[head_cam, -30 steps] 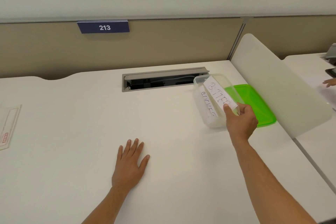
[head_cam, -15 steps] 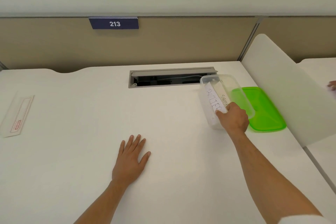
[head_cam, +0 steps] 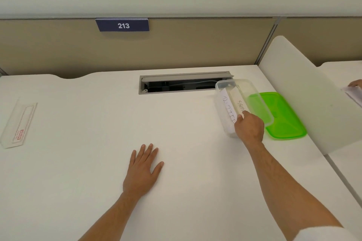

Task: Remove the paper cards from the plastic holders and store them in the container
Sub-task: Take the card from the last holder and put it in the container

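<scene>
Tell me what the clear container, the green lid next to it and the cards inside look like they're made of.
Container: clear, glossy plastic, since the cards and lid show through its walls. Green lid: translucent, shiny plastic with a moulded rim. Cards: white matte paper, apparently thin, with handwritten letters.

A clear container (head_cam: 238, 103) is seen on the white desk (head_cam: 88, 162), beside a green lid (head_cam: 284, 117). The right hand (head_cam: 249, 128) is held at its near end — a handwritten card (head_cam: 228, 108) lies inside. The left hand (head_cam: 142, 170) is laid flat — fingers spread. A plastic holder (head_cam: 18, 124) is noted far left.
</scene>
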Action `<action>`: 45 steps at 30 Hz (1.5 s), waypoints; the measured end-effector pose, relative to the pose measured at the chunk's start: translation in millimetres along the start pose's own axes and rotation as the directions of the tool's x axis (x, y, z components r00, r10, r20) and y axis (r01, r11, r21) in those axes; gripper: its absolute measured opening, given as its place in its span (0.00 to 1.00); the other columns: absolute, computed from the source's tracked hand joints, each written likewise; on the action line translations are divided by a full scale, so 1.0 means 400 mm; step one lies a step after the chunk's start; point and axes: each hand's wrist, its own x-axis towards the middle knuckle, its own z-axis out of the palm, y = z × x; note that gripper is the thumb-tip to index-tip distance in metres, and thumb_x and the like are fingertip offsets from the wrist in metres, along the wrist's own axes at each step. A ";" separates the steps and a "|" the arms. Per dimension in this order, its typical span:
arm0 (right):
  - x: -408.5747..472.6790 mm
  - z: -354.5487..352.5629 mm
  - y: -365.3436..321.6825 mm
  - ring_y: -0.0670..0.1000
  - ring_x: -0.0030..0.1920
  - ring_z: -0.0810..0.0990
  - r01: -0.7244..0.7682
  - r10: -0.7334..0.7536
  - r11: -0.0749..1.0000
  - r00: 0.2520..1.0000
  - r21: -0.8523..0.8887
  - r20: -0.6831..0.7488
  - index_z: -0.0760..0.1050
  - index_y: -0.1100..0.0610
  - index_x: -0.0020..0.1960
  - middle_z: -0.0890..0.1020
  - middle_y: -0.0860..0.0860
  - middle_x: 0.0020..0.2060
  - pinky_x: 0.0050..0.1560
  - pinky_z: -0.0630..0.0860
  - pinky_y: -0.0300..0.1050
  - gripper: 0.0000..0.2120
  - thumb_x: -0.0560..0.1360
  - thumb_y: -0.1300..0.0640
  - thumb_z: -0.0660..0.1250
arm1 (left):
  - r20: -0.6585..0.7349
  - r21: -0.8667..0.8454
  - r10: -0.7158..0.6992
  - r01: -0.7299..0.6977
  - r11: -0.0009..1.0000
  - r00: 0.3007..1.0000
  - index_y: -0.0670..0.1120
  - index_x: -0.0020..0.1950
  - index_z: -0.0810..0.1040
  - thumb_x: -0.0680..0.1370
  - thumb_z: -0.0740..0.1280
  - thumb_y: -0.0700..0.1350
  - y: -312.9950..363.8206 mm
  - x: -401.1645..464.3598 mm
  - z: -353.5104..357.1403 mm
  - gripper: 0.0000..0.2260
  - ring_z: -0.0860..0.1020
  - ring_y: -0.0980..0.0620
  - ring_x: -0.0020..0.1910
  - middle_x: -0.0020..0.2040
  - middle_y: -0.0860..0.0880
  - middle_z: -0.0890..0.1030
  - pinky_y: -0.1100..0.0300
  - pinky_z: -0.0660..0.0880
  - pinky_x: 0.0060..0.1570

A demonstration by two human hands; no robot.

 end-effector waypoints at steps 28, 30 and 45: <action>-0.525 0.272 -0.448 0.48 0.79 0.50 0.422 -0.491 0.868 0.812 0.263 0.317 0.56 0.55 0.78 0.56 0.50 0.78 0.75 0.45 0.41 0.39 0.75 0.33 0.46 | -0.199 -0.140 -0.172 0.146 0.979 0.965 0.47 0.65 0.77 0.77 0.54 0.60 -0.325 -0.133 -0.149 0.25 0.58 0.47 0.77 0.76 0.45 0.66 0.58 0.40 0.75; -0.547 0.293 -0.486 0.48 0.79 0.47 0.462 -0.523 0.851 0.779 0.247 0.345 0.53 0.56 0.79 0.54 0.51 0.79 0.75 0.41 0.40 0.42 0.73 0.31 0.40 | -0.201 -0.146 -0.223 0.196 0.970 0.954 0.47 0.65 0.77 0.77 0.53 0.60 -0.381 -0.143 -0.167 0.26 0.57 0.46 0.78 0.76 0.45 0.66 0.58 0.40 0.75; -0.603 0.412 -0.647 0.47 0.79 0.41 0.600 -0.569 0.796 0.702 0.074 0.428 0.47 0.55 0.80 0.50 0.50 0.80 0.76 0.35 0.50 0.39 0.77 0.31 0.43 | -0.344 -0.166 -0.430 0.396 0.903 0.835 0.43 0.68 0.74 0.78 0.67 0.47 -0.701 -0.094 -0.306 0.19 0.56 0.41 0.78 0.76 0.40 0.64 0.44 0.50 0.75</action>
